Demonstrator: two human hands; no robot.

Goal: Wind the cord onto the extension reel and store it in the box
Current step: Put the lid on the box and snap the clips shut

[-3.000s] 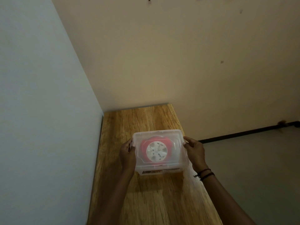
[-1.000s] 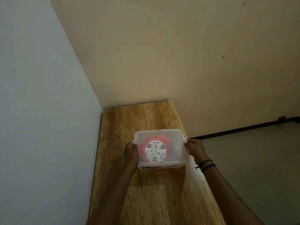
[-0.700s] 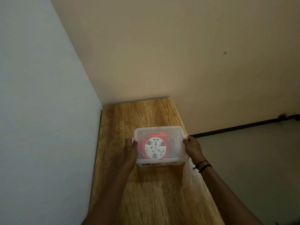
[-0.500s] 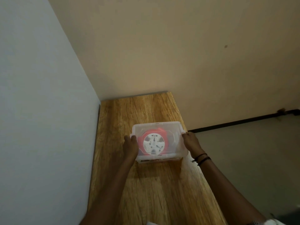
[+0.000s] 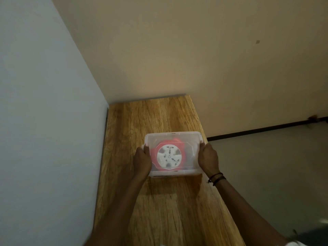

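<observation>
Head view. Wooden top (image 5: pixel 159 219), long and narrow, runs into a room corner: pale bluish wall (image 5: pixel 44 121) along its left edge, beige wall (image 5: pixel 177 50) at its far end. To the right, lower down, a dark pipe (image 5: pixel 257 133) crosses a greyish surface.

Clear plastic box (image 5: pixel 174 138), lid on, lies about midway along the top, closer to its right edge than to the left wall. Whether it rests on the wood or is held just above it, I cannot tell. Inside, seen through the lid, the extension reel (image 5: pixel 169 158) lies flat: red body, round white socket face turned up, roughly centred in the box.

Left hand (image 5: pixel 142 160) grips the box's left end, fingers curled over the edge, tips on the lid. Right hand (image 5: pixel 208 158) grips the right end the same way, thumb up near the far right corner. Dark wristbands (image 5: pixel 217 178) on the right wrist. Both forearms reach in from the bottom of the frame.
</observation>
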